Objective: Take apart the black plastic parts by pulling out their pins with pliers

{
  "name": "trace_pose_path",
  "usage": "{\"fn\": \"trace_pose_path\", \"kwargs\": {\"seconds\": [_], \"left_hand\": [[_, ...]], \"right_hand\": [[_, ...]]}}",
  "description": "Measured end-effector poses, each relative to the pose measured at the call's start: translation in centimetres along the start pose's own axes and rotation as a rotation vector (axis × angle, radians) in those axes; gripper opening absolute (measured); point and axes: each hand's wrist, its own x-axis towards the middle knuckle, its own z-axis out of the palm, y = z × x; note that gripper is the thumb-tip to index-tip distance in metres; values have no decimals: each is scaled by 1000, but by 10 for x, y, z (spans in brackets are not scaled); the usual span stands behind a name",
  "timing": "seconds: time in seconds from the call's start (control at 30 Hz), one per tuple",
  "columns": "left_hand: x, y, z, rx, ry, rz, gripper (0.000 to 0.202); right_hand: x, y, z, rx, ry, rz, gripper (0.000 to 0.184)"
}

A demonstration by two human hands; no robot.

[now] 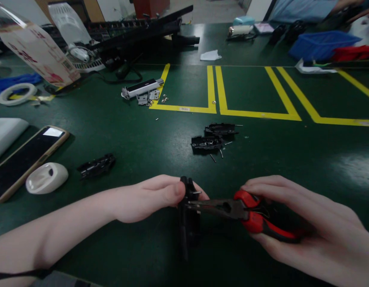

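My left hand [163,199] grips a long black plastic part [188,233] near its upper end, the thumb pressed on it. A thin metal pin [196,193] sticks out of that part to the right. In my right hand [316,223] are red-and-black needle-nose pliers [253,215], their tips touching the black part just below the pin. Whether the jaws bite on anything cannot be made out. Beyond the hands lie two similar black parts [206,142] with several loose metal pins [213,158] beside them. Another black part [97,166] rests to the left.
A phone [25,159] and a cream plastic shell [47,178] lie at left, near a tape roll [17,94]. A silver-and-black device [142,88] with small metal brackets [147,97] sits by yellow tape lines [184,108]. A blue basket [323,44] stands far right, near another person's arm.
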Motion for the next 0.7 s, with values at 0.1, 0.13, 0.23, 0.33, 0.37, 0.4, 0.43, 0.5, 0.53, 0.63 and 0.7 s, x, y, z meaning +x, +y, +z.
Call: {"fn": "trace_pose_path", "kwargs": {"seconds": [0.1,0.13,0.23,0.33,0.37,0.4,0.43,0.5,0.53,0.63,0.7], "left_hand": [[0,0,3,-50,-26,-28,59],[1,0,4,-64,-35,-35,59],[1,1,5,-73,-25,-30,57],[1,2,5,-43,23,-18,52],[1,2,6,-22,40,-14,50],[0,2,6,4,57,-7,49],[0,2,7,28,69,2,47],[-1,2,8,66,86,14,46],[-2,2,8,76,92,14,45],[-3,2,8,83,104,0,45],[-3,2,8,83,109,-6,46]], "right_hand": [[-2,2,0,13,-17,0,40],[-2,2,0,15,-18,-1,41],[-3,4,0,-22,-11,-20,42],[-3,4,0,-68,-3,-33,42],[-3,4,0,-81,-2,-33,41],[-3,5,0,-92,-3,-40,41],[-4,5,1,-104,-4,-49,40],[-4,5,1,-122,5,-61,40],[-5,5,1,-128,15,-60,40],[-6,5,2,-143,31,-63,42],[-6,5,1,-145,29,-72,43]]}}
